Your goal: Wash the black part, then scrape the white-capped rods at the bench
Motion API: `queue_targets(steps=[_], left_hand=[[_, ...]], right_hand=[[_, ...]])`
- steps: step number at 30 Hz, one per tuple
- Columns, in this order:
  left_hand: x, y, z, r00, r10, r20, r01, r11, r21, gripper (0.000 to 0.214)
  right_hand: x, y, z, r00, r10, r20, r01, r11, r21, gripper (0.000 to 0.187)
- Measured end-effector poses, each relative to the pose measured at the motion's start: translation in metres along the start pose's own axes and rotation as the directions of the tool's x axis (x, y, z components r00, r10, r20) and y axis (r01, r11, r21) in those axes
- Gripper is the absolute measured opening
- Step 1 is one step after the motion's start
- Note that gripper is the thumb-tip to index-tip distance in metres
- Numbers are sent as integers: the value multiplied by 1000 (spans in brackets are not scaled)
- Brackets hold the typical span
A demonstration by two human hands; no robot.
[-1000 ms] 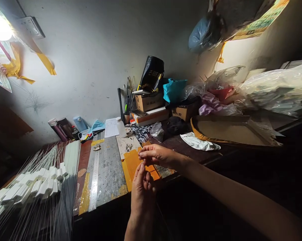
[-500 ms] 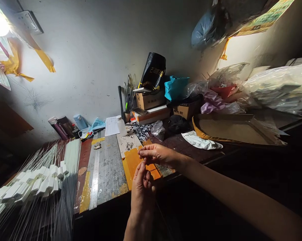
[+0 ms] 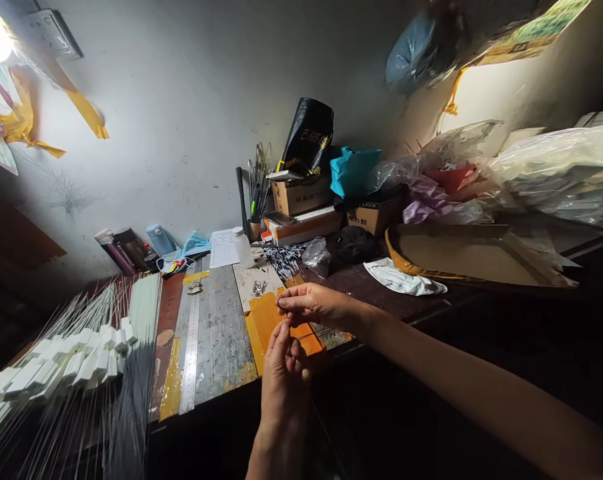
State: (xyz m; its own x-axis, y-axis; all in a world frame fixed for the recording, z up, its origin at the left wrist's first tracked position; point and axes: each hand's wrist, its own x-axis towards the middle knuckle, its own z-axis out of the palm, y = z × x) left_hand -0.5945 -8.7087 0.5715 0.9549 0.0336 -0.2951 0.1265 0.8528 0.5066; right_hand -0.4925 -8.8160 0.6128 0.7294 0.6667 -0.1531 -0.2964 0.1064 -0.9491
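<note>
My left hand (image 3: 284, 377) is raised over the bench's front edge, its fingers pinched together on something thin I cannot make out. My right hand (image 3: 311, 305) comes in from the right and pinches just above the left fingertips, also on something too small to name. Both hands hover over an orange taped patch (image 3: 264, 317) of the worn grey work board (image 3: 216, 333). A thin dark wire seems to trail down below my left hand.
A steel ruler (image 3: 190, 357) lies along the board. Several thin rods with white blocks (image 3: 76, 363) fan out at the left. At the back stand a white bottle (image 3: 242, 248), flasks (image 3: 119, 250), a pen cup (image 3: 254, 230), cardboard boxes (image 3: 301, 197) and plastic bags (image 3: 546, 173).
The hands keep almost the same pinched pose. The view has tilted slightly, so the bench and clutter sit a little higher in the frame.
</note>
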Motion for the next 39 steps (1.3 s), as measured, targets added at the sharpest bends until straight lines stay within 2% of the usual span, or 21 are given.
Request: queue_targets(steps=[6,12,15,19,24,31,36,39], left_hand=[[-1,1,-1,1000,-4,-14,4,1000,-8,50],[2,-2,-4,1000,-4,7,4,999,-34,41],[3,-3,-5,1000,3,17,-2,999,-41,44],[3,-3,-4,1000,16,-3,-16,998,-56,52],[3,-3,-2,1000,26,0,-26,998,-57,53],[6,-8,-2,999,32,20,-31,997,-74,50],[5,-10,0,998,32,47,-27,995,-93,51],[5,-12,2,999,20,39,-17,996,-92,52]], right_hand=[[3,1,-5,998,-7,59,12,996,-90,32],[0,-6,0,998,-12,54,21,985,-173,37],[0,-6,0,999,-12,51,22,978,-208,35],[1,-1,-3,999,17,50,-8,984,-177,32],[2,4,-4,999,37,3,-36,987,-157,36],[-4,-5,3,998,-18,-58,-1,951,-309,35],[-11,-8,7,996,31,-83,-47,978,-204,32],[-12,-4,8,992,-21,-120,-13,960,-281,27]])
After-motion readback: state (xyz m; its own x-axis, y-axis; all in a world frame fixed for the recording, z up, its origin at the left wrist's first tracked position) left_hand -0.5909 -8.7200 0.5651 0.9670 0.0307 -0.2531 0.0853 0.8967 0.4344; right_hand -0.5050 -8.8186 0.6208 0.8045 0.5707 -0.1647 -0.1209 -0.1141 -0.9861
